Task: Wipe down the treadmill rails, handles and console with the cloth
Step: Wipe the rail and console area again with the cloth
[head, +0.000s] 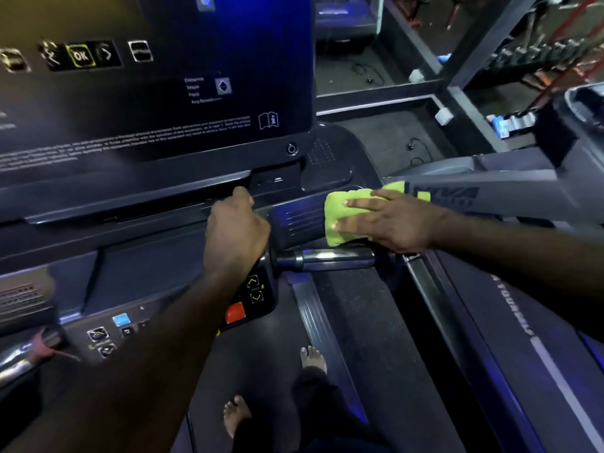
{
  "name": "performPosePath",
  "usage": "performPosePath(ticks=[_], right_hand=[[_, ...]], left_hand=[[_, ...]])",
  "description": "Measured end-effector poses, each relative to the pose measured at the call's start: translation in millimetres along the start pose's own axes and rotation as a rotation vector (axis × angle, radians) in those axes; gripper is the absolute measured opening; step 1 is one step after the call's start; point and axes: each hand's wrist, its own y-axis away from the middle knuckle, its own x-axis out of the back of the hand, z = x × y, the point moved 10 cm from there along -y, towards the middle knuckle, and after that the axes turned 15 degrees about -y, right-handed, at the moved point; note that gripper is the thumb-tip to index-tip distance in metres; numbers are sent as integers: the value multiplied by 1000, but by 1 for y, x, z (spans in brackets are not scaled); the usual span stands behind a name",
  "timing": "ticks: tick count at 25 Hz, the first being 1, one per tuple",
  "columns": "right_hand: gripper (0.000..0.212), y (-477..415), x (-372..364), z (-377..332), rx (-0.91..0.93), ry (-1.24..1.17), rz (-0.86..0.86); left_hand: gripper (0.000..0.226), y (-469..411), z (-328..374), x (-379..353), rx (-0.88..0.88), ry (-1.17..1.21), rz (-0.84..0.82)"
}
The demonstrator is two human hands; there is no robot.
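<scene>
What the right hand does: it lies flat, fingers straight and spread, pressing the cloth onto the right end of the console, beside a slotted grille.
Cloth: green and folded to a pad. It shows under and past the fingertips, and a strip peeks out behind the knuckles against the rail.
Left hand: knuckles up at the console's lower edge, left of the cloth, with fingers curled under. Whether they grip the ledge or only brace on it cannot be told.
Handle: a chrome bar just below the cloth, on the person's side. Its long axis runs left to right, from beside the left hand to under the right wrist.
Rail: a grey arm with a logo, running off to the right from the cloth.
Step, as judged: the console's right end is being wiped, and the handle and rail look likely next.
Key relation: the right hand has the cloth and is nearer both. A short pull toward the person would land it on the handle, with strokes best following that left-right axis.
Farther out: the screen is above, the red button is at the console's lower corner, and the belt with bare feet is below.
</scene>
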Motion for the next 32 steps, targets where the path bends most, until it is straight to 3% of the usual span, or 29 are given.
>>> performPosePath(ticks=[3, 7, 10, 12, 16, 23, 28, 32], right_hand=[[74, -61, 7, 3, 251, -13, 49], [33, -116, 13, -57, 473, -31, 268], [30, -113, 22, -62, 522, -22, 294], [36, -84, 27, -20, 446, -73, 237], [60, -51, 37, 34, 231, -125, 221], [32, -101, 50, -15, -136, -248, 556], [17, -125, 64, -44, -358, -232, 448], [32, -122, 65, -41, -356, -146, 269]], left_hand=[[15, -6, 13, -18, -94, -85, -22], [15, -8, 13, -16, -64, -115, -16], [8, -10, 16, -18, -109, -254, 5], [14, -10, 20, -23, -178, -307, 10], [18, -7, 15, -17, -102, -306, 24], [13, 2, 12, 0, -59, -187, 161], [14, 6, 19, 5, -43, -202, 155], [13, 9, 20, 3, -91, -228, 128]])
